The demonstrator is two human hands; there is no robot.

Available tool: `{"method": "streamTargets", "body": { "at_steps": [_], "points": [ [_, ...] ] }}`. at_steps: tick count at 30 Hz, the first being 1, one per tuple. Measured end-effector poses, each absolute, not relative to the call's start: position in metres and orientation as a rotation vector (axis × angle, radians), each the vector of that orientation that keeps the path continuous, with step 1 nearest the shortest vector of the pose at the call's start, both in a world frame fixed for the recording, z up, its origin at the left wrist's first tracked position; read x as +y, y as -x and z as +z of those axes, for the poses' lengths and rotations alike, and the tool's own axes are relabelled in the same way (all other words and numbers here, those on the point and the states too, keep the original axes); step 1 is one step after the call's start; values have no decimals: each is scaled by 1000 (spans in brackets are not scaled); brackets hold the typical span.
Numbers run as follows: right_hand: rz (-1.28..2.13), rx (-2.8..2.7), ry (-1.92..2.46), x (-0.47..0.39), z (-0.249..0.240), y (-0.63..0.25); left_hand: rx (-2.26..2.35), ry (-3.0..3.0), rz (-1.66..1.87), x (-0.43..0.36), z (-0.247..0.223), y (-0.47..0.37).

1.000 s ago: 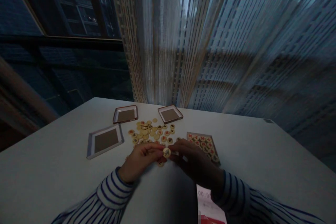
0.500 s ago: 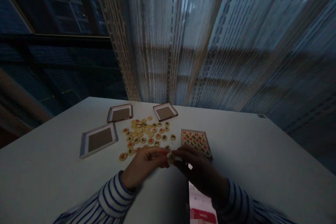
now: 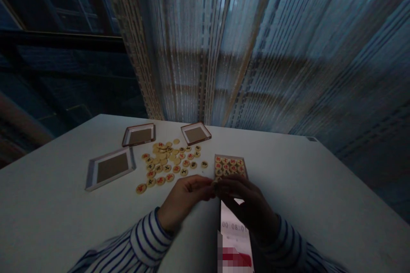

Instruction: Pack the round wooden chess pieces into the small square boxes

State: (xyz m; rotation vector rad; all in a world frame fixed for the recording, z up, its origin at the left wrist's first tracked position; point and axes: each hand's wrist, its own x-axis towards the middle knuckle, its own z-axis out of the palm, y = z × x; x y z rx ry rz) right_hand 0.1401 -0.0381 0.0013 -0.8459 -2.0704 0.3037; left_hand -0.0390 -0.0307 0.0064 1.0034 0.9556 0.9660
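Observation:
My left hand (image 3: 185,199) and my right hand (image 3: 251,204) meet at the near left corner of a shallow box. Between their fingertips they pinch one round Chinese chess piece (image 3: 215,184), mostly covered by the fingers. The box (image 3: 229,156) holds rows of chess pieces with red characters at the back and dark ones nearer me. My right fingers cover its front part. To the left lie many loose chess pieces (image 3: 169,178), some with red or black characters and some showing plain faces, overlapping in a heap at the back.
Three shallow trays stand around the loose pieces: a greyish one (image 3: 132,160) at left, a brown-rimmed one (image 3: 139,143) behind it, and another brown-rimmed one (image 3: 196,142) at the back. A lit phone (image 3: 235,215) lies under my right wrist. String curtains (image 3: 205,51) hang beyond the white table (image 3: 294,187).
Both hands have shifted slightly right with the chess piece, closer to the box's near left corner. The view has turned a little, so the table's things appear further left.

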Motion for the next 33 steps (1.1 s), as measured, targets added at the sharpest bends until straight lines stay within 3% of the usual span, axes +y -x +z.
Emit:
{"method": "streamTargets", "body": {
  "at_steps": [17, 33],
  "points": [
    [109, -2049, 894, -25, 0, -166, 875, -924, 1014, -15, 7, 0],
    [0, -2057, 1028, -14, -3, -183, 1211, -1778, 1078, -15, -17, 6]
  ]
}}
